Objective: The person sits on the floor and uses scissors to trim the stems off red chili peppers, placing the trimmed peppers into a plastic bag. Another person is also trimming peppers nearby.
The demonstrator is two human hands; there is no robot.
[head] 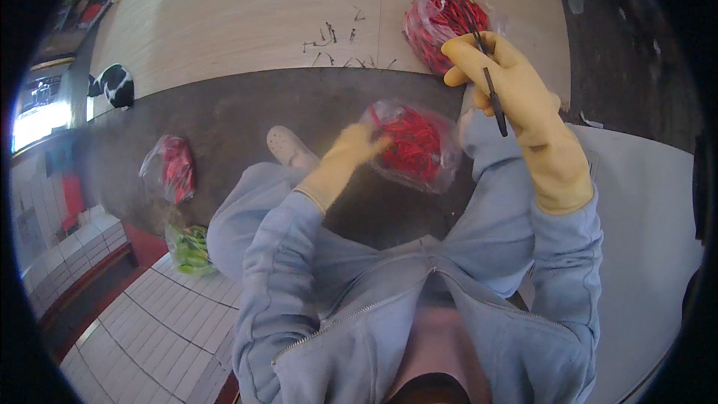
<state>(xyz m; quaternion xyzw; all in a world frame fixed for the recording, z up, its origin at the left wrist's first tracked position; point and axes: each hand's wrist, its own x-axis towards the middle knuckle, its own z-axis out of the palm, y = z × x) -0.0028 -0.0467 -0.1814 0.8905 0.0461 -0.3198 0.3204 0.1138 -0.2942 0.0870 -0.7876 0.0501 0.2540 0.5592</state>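
Observation:
A clear plastic bag of slim red chillies (pixel 415 143) lies on the dark floor between my legs. At its left side my left hand (pixel 353 148), in a yellow rubber glove, has its fingers over the bag's edge. Blur hides whether they grip anything. My right hand (pixel 499 76), gloved the same way, holds a long thin dark tool (pixel 492 102) with narrow prongs pointing away from me. The prong tips overlap a second plastic bag of red chillies (pixel 426 28) in this view; whether they touch it I cannot tell.
Small dark stem-like pieces (pixel 331 33) are scattered on the pale wooden board (pixel 235 11). A black-and-white cat (pixel 115 85) is at its left edge. Another bag with red contents (pixel 178 168) lies left, near a bag of green vegetables (pixel 190 249). A white surface (pixel 639 224) is at right.

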